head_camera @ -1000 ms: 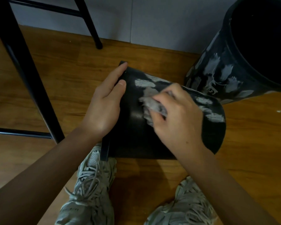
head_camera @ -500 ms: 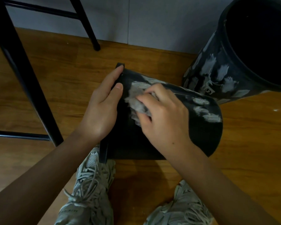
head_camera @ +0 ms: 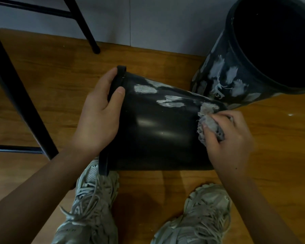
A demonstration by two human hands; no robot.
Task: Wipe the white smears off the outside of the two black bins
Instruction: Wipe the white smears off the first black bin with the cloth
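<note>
Two black bins on the wooden floor [head_camera: 42, 71], both streaked with white. Nearer bin [head_camera: 158, 134] tipped on its side just ahead of the pale sneakers [head_camera: 95, 199], rim to the left, base to the right. Left hand [head_camera: 99, 120] clamped on that rim, thumb curled over the outer wall, fingers hooked round the edge. Right hand [head_camera: 231, 138] at the base end of the same bin, fingers curled tight round a crumpled grey rag [head_camera: 208, 125], rag pressed against the wall. White smears [head_camera: 171, 101] on the upper side of the bin, between the two hands, nearer the rag than the rim; lower side glossy and plain black. Second bin [head_camera: 236, 80] upright beyond the base end, very close to the lying bin, whether touching it cannot be told, its outside heavily blotched with white. Black chair legs [head_camera: 21, 103] well to the left of the rim. Grey wall [head_camera: 148, 22] behind both bins.
</note>
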